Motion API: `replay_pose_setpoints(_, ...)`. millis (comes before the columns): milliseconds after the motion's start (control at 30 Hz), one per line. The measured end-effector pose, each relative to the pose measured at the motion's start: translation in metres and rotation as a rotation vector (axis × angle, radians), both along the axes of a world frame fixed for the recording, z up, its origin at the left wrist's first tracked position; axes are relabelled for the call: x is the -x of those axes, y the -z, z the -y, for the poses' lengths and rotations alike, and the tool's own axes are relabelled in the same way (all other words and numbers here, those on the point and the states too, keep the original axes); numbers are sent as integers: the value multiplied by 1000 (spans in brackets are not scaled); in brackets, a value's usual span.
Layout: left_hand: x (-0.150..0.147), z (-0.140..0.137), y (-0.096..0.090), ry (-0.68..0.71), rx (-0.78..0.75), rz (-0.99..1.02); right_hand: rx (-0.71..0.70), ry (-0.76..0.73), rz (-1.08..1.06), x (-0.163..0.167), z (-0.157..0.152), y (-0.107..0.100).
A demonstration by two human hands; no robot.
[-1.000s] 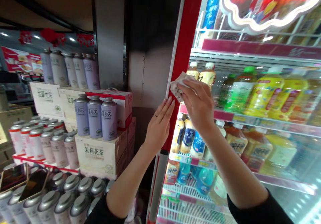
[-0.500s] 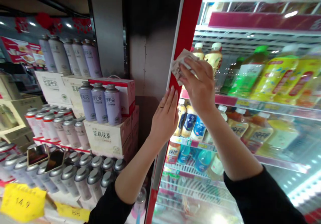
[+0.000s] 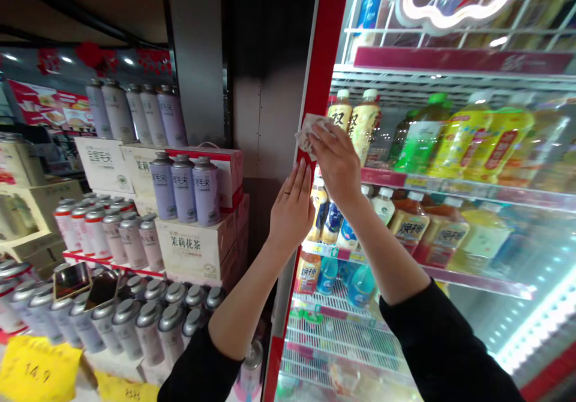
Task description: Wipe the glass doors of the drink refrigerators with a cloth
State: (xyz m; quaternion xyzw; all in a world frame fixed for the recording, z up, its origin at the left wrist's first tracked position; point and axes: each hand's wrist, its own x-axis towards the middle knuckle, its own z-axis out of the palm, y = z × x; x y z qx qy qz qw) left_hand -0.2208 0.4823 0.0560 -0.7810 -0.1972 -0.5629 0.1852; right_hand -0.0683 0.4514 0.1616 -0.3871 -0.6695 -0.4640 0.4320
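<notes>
A crumpled pale cloth (image 3: 310, 131) is under the fingers of my right hand (image 3: 335, 159), pressed to the red door frame (image 3: 324, 48) of a drinks fridge. Just below it, my left hand (image 3: 292, 204) lies flat against the same frame, fingers stretched and pointing up, with a dark ring on one finger. Nothing is held in that hand. Behind my right hand and forearm, the glass door shows shelves of bottles, among them yellow-labelled bottles (image 3: 363, 123) close to the cloth.
Left of the fridge stand boxes (image 3: 193, 246) stacked with lilac cans (image 3: 207, 189) on top. Rows of silver-topped cans (image 3: 150, 330) fill the lower display, with yellow price signs (image 3: 40, 369) in front. A lit wavy sign (image 3: 432, 18) hangs at the upper right.
My right hand has shifted left and slightly down with the cloth along the frame. My left hand stays flat at nearly the same spot. The camera view has tilted slightly.
</notes>
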Motion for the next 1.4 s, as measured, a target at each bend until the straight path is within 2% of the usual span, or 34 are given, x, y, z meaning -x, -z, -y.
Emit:
replay_pose_setpoints(100,0,0,0,-5,-10,11,-9,-29,57,-10,10,14)
replay_pose_setpoints(167,1,0,1,-9,-15,8,-12,-14,38,-19,17,14)
replay_pose_setpoints(333,2,0,1,-24,-28,1,-62,18,-87,-8,10,-17)
replay_pose_setpoints(433,2,0,2,-29,-42,0,1,-7,-46,10,1,-23)
replay_pose_setpoints(533,3,0,4,-41,-54,-1,73,-30,68,10,9,-7)
replay_pose_setpoints(633,3,0,4,-33,-58,8,71,-33,112,-15,29,13)
replay_pose_setpoints(700,3,1,5,-21,-58,14,30,-3,64,-33,39,16)
replay_pose_setpoints(800,3,1,5,-27,-64,15,-84,39,-47,-44,38,3)
replay_pose_setpoints(867,3,1,5,-40,-68,8,-137,50,-104,-37,28,-7)
replay_pose_setpoints(933,3,2,5,-50,-69,-4,-121,43,-109,-24,18,-10)
replay_pose_setpoints(1000,5,4,4,-61,-64,-10,-53,13,-51,-15,15,-2)
replay_pose_setpoints(1100,7,7,3,-78,-54,-21,46,-17,57,-20,27,23)
replay_pose_setpoints(1200,8,9,1,-81,-57,-53,19,4,57,-42,46,39)
replay_pose_setpoints(1267,7,10,-1,-77,-72,-88,-49,19,35,-55,51,36)
replay_pose_setpoints(1400,-1,15,-5,-83,-112,-116,-162,12,-43,-52,39,8)
